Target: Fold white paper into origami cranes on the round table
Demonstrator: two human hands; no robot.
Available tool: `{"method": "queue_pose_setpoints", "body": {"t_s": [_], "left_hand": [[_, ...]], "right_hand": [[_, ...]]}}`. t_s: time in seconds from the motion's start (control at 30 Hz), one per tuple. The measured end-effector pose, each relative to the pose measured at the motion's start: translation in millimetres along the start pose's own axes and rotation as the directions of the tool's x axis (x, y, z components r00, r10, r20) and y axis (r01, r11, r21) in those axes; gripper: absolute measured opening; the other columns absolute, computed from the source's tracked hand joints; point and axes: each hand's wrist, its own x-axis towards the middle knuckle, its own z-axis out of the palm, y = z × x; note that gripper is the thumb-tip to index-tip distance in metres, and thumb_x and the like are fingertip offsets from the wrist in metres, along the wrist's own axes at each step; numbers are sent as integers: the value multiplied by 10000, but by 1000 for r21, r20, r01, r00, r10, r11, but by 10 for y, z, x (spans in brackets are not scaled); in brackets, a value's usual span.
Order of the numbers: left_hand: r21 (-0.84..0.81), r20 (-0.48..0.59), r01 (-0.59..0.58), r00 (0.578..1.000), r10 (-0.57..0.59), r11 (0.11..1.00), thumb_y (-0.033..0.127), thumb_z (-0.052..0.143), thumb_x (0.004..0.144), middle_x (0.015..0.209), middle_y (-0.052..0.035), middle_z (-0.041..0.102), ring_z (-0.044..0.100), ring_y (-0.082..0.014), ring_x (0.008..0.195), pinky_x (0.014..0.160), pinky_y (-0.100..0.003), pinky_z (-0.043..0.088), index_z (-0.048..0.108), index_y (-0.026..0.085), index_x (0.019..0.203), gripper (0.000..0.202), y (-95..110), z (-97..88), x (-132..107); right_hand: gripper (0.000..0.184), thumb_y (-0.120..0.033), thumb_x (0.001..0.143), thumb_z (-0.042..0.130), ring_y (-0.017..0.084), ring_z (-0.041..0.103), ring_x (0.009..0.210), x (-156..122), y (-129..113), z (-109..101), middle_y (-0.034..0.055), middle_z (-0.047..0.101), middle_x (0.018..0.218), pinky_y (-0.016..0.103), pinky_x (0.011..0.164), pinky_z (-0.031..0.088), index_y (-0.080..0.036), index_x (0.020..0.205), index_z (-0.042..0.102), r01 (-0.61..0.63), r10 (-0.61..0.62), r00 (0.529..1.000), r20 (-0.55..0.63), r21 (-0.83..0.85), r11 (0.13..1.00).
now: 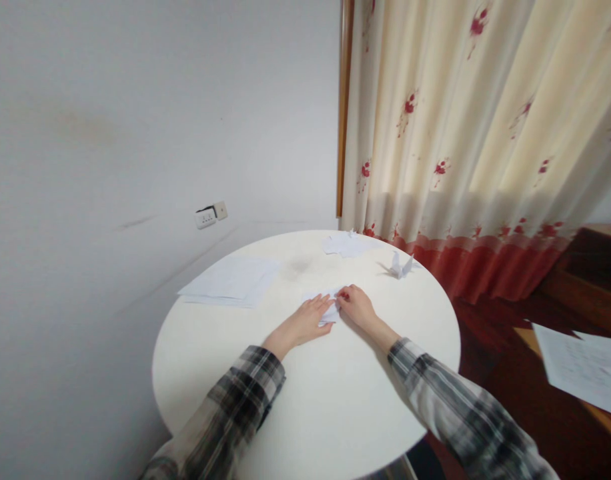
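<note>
A small folded sheet of white paper point(329, 315) lies on the round white table point(305, 400), under my two hands. My left hand point(305, 320) rests flat across its left part with the fingers stretched out. At the paper's right edge my right hand point(356, 305) has its fingers bent and pinched together on the paper. The fingers cover much of the paper, so its exact folds are hidden. Beyond my right hand a folded paper crane point(400, 267) stands on the table.
White paper sheets point(230, 280) lie stacked at the table's left. More paper pieces point(344, 245) lie at the far edge. A wall socket point(205, 218) is behind, and a flowered curtain point(445, 133) hangs at the right. Printed sheets point(580, 367) lie on a lower surface at right.
</note>
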Motion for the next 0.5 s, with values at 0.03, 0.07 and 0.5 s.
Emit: {"method": "queue_pose_setpoints", "body": {"t_s": [0.03,0.07,0.5], "left_hand": [[-5,-11,-1,1000,1,1000,311,445,793,1394,-128,320,246,-222,1301,1057,-341,184,309,126,1326,580,-14,16,8],[-11,-27,2,1000,-2,1000,273,438,790,1390,-123,329,260,-214,1295,1054,-331,196,299,120,1329,577,-34,35,18],[-461,-416,289,764,-493,839,278,339,863,1184,-80,571,530,-229,1082,956,-357,365,469,197,1217,387,-184,-24,54]], "right_hand": [[174,-174,779,474,127,515,807,1,3,3,52,578,860,218,730,354,-149,874,618,-3,3,1000,-2,8,1000],[182,-168,778,471,122,518,799,3,8,5,50,574,871,217,726,359,-150,895,609,-7,7,1000,-9,20,1000],[248,-209,788,466,135,544,820,14,50,19,67,582,950,237,739,384,-149,1016,541,-56,62,994,-85,64,996]]}}
